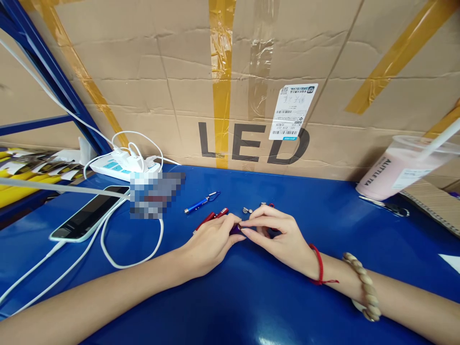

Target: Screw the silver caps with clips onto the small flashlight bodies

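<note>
My left hand (212, 239) and my right hand (276, 235) meet at the middle of the blue table (251, 297), fingers pinched together on a small purple pen-like item (236, 229) held between them. Just behind my left hand lie two red pen lights (212, 217). A blue pen light (197, 204) with a metal clip lies a little farther back. Small silver parts (247, 210) rest beyond my right fingertips. A red string and a bead bracelet (362, 287) circle my right wrist.
A phone (89, 214) on a white cable lies at the left, with a white power strip (122, 167) behind it. A pink drink cup (398, 167) lies tipped at the right beside scissors (386, 206). A big cardboard box (251, 86) marked LED walls the back.
</note>
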Demonstrator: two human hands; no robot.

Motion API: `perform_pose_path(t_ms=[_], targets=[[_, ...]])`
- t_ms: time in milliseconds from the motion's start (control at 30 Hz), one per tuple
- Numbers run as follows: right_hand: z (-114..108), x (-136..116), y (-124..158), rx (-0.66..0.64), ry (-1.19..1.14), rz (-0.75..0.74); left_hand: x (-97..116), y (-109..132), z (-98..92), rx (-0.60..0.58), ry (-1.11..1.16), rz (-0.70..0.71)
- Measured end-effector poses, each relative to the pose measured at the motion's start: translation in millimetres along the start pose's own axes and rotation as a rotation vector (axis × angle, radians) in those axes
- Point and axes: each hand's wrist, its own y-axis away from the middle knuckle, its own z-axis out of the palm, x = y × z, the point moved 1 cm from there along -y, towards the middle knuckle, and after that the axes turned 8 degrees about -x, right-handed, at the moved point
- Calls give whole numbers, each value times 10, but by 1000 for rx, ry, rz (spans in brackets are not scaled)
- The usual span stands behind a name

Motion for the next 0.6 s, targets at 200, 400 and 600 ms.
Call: perform_pose_path(t_ms=[200, 400, 600], targets=[[-27, 30, -11, 60, 132, 55, 9, 10, -21, 117, 85, -109], [-14, 91, -32, -115, 317, -21, 2, 28, -33, 168, 86, -45], [11, 144, -20, -184, 334, -31, -2, 44, -16, 129, 130, 4]])
